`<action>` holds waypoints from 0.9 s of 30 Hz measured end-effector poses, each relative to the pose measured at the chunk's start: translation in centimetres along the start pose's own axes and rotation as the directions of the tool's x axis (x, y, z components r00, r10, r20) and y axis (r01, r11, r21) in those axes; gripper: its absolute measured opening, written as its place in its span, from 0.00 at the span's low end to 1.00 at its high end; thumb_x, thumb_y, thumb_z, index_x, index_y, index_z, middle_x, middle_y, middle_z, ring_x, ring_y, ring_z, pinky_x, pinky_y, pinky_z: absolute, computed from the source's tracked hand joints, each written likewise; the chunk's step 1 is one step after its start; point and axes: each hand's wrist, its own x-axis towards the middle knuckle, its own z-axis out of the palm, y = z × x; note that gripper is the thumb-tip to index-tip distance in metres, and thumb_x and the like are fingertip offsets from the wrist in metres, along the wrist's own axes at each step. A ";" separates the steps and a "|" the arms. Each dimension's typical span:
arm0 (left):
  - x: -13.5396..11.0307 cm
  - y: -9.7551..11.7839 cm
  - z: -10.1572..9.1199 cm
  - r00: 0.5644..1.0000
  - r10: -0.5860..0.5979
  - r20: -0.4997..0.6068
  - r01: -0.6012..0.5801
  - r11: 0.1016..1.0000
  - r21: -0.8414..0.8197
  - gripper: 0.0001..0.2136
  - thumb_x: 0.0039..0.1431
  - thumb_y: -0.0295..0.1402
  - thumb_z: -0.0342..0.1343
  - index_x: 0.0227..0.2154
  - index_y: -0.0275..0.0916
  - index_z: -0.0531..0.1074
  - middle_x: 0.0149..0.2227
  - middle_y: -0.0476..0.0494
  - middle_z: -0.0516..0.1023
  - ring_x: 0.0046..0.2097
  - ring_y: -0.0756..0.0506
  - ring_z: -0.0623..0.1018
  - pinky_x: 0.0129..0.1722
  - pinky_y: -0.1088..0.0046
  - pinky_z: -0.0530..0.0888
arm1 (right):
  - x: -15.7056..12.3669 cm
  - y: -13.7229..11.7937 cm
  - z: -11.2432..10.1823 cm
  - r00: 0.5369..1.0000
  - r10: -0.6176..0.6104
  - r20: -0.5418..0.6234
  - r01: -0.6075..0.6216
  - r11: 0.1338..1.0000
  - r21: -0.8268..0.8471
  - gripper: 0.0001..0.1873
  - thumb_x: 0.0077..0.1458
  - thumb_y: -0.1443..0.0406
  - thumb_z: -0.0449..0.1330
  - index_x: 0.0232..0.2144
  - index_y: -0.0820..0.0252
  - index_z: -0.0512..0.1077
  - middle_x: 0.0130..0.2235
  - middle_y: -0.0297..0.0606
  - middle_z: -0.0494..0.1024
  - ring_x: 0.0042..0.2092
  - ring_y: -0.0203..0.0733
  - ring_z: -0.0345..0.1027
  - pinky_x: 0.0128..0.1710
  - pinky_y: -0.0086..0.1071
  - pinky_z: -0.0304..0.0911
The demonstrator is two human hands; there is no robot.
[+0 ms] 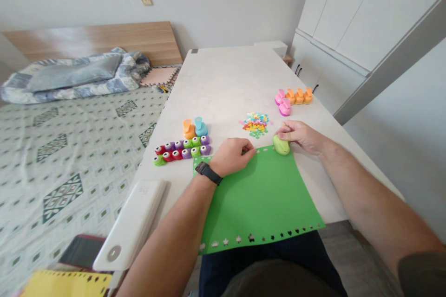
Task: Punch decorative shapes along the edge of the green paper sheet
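Note:
A green sheet (265, 199) lies on the white table (223, 83) in front of me, with small shapes punched along its near and far edges. My right hand (301, 135) is closed over a light-green craft punch (281, 145) seated on the sheet's far edge. My left hand (232, 155), a black watch on its wrist, rests with curled fingers on the sheet's far edge, pinching or pressing it. A heap of small coloured cut-outs (256, 124) sits just beyond the sheet.
Two rows of small punches (181, 150) lie left of the sheet, with an orange and a blue one (194, 127) behind. Pink and orange punches (293, 98) stand far right. A white flat device (129, 225) and yellow sheet (66, 284) lie near left. A bed (69, 139) adjoins.

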 end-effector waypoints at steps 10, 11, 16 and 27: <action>-0.1 0.1 -0.2 1.000 -0.007 0.002 0.007 1.000 -0.013 0.11 0.63 0.36 0.54 0.31 0.38 0.78 0.30 0.47 0.82 0.31 0.49 0.77 0.31 0.74 0.67 | -0.4 -0.7 -0.2 0.999 0.000 -0.033 0.003 0.997 0.082 0.25 0.44 0.56 0.75 0.24 0.56 0.61 0.30 0.35 0.75 0.30 0.40 0.67 0.29 0.35 0.62; -0.1 0.1 -0.2 1.000 -0.007 0.001 0.007 1.000 -0.015 0.11 0.64 0.36 0.54 0.31 0.38 0.78 0.30 0.47 0.82 0.31 0.49 0.77 0.31 0.74 0.67 | -0.3 -0.7 -0.4 0.998 -0.013 -0.067 0.019 0.996 0.091 0.25 0.44 0.56 0.75 0.24 0.56 0.62 0.30 0.35 0.75 0.30 0.40 0.67 0.29 0.35 0.61; -0.2 0.0 -0.1 1.000 -0.005 -0.007 0.005 1.000 -0.003 0.11 0.64 0.37 0.54 0.31 0.38 0.78 0.31 0.46 0.82 0.31 0.49 0.77 0.31 0.74 0.67 | 0.3 -0.6 -1.2 0.980 -0.049 -0.195 0.083 0.982 0.169 0.21 0.43 0.59 0.74 0.26 0.56 0.64 0.28 0.34 0.75 0.30 0.41 0.67 0.28 0.34 0.62; -0.1 -0.1 -0.2 1.000 -0.009 -0.008 0.009 1.000 -0.019 0.10 0.64 0.36 0.54 0.32 0.38 0.78 0.31 0.46 0.82 0.31 0.49 0.77 0.31 0.74 0.67 | 0.8 -0.8 -1.8 0.924 -0.062 -0.378 0.169 0.952 0.256 0.19 0.45 0.58 0.73 0.24 0.56 0.65 0.29 0.36 0.77 0.30 0.42 0.69 0.29 0.37 0.66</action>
